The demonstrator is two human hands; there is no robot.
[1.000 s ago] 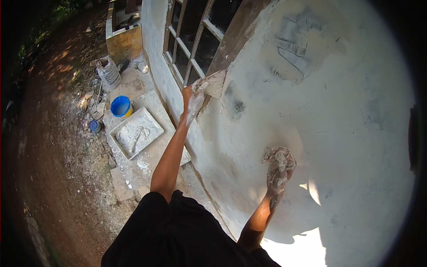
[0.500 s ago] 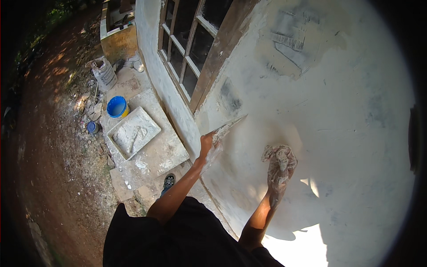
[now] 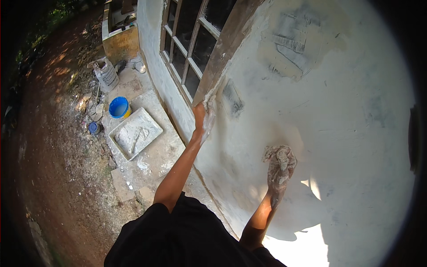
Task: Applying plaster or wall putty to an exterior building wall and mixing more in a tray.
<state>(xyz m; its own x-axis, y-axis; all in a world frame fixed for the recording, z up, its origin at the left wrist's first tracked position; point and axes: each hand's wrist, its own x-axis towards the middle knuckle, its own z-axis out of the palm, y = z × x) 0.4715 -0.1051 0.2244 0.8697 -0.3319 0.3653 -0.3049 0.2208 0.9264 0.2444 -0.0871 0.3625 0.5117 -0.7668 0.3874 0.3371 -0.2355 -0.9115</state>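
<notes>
White plaster wall at centre frame lies under both hands: the left hand grips a trowel against it. The right hand, plaster-caked, presses flat and empty. The trowel's blade is hard to make out.

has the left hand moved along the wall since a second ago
Yes. The plaster-smeared left hand went from high beside the brown wooden window frame down the white plastered wall, then back up to the frame's lower end. The right hand stayed flat on the wall.

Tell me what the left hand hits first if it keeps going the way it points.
Likely the brown window frame edge: the left hand, plaster-smeared, points up along the white wall just below it. Depth is unclear.
</notes>
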